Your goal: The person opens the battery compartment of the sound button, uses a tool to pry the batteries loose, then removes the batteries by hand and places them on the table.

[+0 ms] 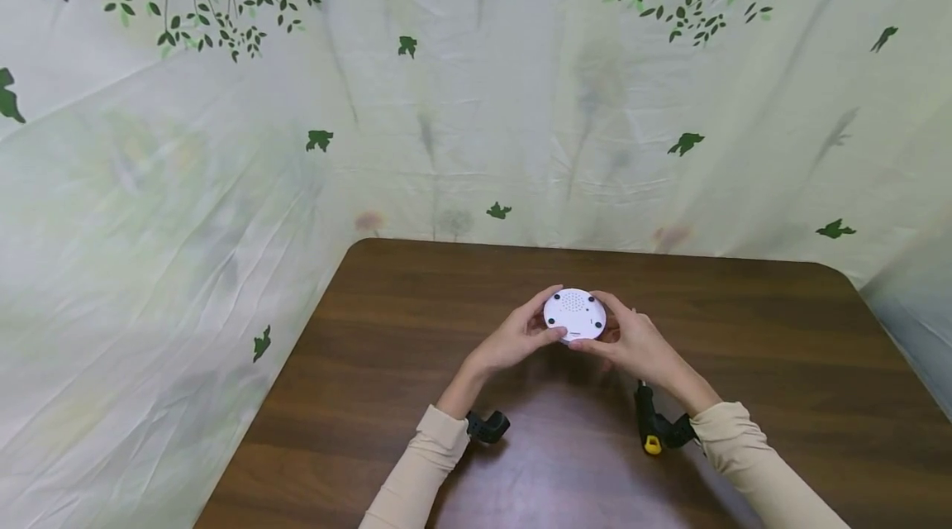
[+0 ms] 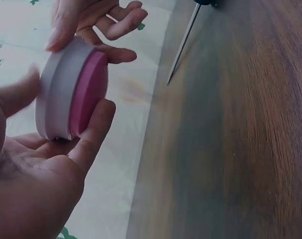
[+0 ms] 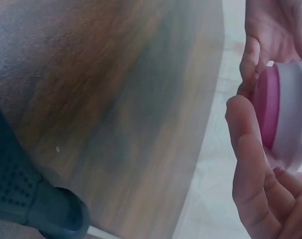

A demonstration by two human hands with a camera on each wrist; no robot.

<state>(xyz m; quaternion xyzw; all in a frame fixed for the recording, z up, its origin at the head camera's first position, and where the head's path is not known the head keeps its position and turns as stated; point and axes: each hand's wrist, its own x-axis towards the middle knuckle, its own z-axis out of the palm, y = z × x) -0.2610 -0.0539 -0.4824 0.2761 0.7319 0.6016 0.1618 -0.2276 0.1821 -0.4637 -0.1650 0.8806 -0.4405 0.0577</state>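
Observation:
A round white device is held up over the table between both hands. Its flat white underside, with a cluster of small holes and several dark round dots near the rim, faces the head camera. Seen from the wrists, the opposite side carries a raised pink disc. My left hand grips the left edge, thumb on the white underside and fingers around toward the pink side. On the right edge, my right hand pinches the rim between thumb and fingers. Some fingertips are hidden behind the device.
A screwdriver with a black handle and yellow end lies on the brown wooden table, below the right hand. Its thin metal shaft shows in the left wrist view. A leaf-printed cloth hangs behind the table.

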